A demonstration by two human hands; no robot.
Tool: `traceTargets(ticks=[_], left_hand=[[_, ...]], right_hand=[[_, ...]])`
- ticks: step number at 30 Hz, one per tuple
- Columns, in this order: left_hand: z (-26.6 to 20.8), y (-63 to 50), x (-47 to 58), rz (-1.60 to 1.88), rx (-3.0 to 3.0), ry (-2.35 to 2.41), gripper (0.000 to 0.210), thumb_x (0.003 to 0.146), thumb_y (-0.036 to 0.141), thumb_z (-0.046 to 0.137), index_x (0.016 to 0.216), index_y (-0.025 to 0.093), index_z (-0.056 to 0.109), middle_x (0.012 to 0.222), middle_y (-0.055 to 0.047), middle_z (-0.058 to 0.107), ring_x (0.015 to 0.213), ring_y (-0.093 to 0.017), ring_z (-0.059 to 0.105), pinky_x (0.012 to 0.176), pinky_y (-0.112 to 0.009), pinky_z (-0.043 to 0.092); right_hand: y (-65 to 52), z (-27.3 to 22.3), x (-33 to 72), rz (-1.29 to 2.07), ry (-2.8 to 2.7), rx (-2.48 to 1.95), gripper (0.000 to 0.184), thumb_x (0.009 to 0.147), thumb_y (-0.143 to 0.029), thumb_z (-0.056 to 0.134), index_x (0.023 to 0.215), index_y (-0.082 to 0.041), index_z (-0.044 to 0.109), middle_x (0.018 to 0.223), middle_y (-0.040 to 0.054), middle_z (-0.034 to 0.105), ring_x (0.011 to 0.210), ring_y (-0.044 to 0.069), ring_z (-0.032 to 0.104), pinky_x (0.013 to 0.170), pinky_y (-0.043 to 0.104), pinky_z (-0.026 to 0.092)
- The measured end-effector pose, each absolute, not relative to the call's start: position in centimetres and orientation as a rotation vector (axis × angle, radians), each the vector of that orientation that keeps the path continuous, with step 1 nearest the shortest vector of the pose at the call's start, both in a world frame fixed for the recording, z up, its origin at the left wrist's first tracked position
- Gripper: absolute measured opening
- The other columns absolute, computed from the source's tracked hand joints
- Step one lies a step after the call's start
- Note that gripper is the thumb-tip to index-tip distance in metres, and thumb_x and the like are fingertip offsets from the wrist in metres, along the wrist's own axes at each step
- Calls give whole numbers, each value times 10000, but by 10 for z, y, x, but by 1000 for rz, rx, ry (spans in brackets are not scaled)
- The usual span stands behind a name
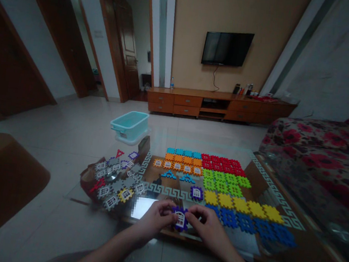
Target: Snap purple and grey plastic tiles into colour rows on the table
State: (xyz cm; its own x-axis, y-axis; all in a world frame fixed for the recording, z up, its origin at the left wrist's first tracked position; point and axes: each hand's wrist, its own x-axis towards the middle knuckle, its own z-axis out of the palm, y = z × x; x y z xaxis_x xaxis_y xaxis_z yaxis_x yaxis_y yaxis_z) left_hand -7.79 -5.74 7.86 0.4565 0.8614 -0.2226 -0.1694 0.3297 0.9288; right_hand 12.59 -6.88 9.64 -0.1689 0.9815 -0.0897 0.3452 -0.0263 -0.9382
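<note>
Gripping purple window tile [180,219] between them, left hand [162,217] and right hand [204,221] pinched its opposite sides at near edge of glass table [167,192]. Second purple tile [197,193] lay just beyond, beside row of yellow tiles [240,205]; gray tiles [118,185] lay scattered at left.

You can read no words, numbers or brand names in this view. On the floor ahead of you, to the left, a pale blue tub [137,130] carries a small label-like patch [123,135] low on its near side, too blurred for you to make out. Along the far wall, on the long wooden cabinet [194,97], a clear bottle [172,83] has a blue band like a label, too small to read. Further right on it, a cluster of containers [247,90] is too small and dim for you to pick out lettering.
</note>
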Motion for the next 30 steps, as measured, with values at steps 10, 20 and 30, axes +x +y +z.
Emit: traceTargets(ticks=[10, 20, 30], left_hand=[[78, -57, -77, 784, 1057, 848, 408, 726, 420, 825, 953, 139, 635, 773, -18, 671, 680, -142, 609, 679, -270, 433], [73, -54, -74, 829, 1029, 860, 409, 686, 421, 855, 914, 148, 653, 827, -16, 667, 747, -146, 605, 745, -288, 461], [81, -55, -78, 831, 1216, 906, 448, 715, 385, 796, 1038, 174, 570, 921, -24, 601, 748, -139, 571, 701, -273, 459]], right_hand=[[-69, 99, 126, 1214, -1580, -1444, 314, 803, -468, 631, 759, -166, 707, 713, 45, 678, 682, 195, 600, 597, 273, 411], [-69, 95, 125, 1116, -1610, -1453, 307, 814, -450, 621, 787, -163, 727, 743, 49, 700, 710, 207, 613, 641, 293, 429], [-68, 92, 127, 1053, -1565, -1458, 324, 818, -471, 619, 799, -170, 739, 742, 45, 706, 706, 208, 614, 638, 292, 435]])
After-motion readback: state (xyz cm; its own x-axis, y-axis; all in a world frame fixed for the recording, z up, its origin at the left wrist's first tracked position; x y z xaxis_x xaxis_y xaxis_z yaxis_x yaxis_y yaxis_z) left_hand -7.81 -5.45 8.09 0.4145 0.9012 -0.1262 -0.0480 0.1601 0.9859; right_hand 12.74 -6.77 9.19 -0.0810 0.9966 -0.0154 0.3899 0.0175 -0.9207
